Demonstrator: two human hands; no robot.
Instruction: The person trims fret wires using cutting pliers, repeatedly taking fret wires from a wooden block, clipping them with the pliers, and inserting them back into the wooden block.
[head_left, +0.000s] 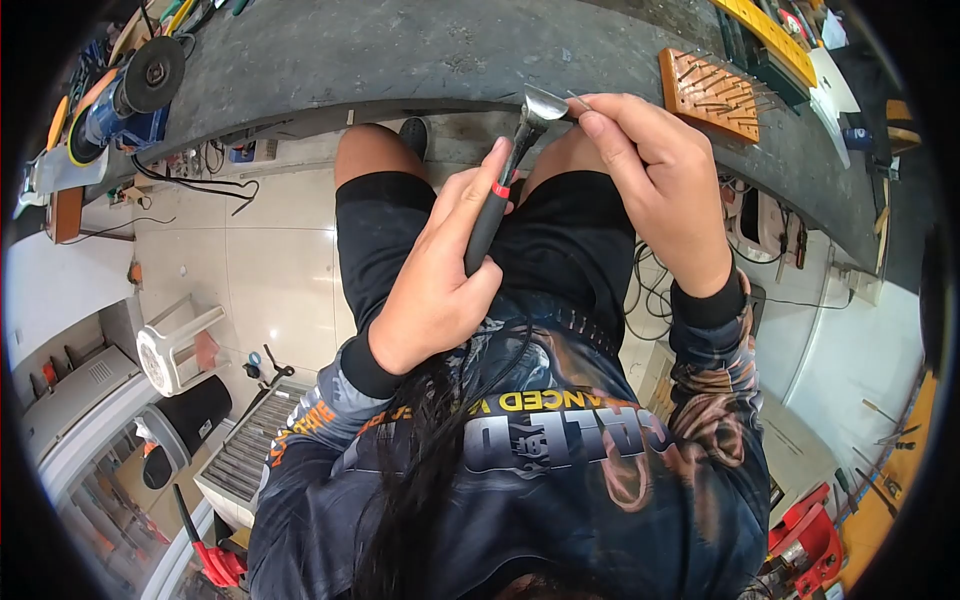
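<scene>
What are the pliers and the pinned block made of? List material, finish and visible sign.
Pliers: bare grey metal head with a dull sheen; black handles with a red band, probably rubber or plastic, matte.
Pinned block: looks like orange-brown wood with visible grain, studded with thin metal pins.

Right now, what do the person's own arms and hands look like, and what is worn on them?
Both hands are bare: the left hand and the right hand wear no gloves or rings. Each arm has a long dark sleeve with orange and tan printed graphics, ending in a plain black cuff at the wrist. No watch or cable shows.
</scene>
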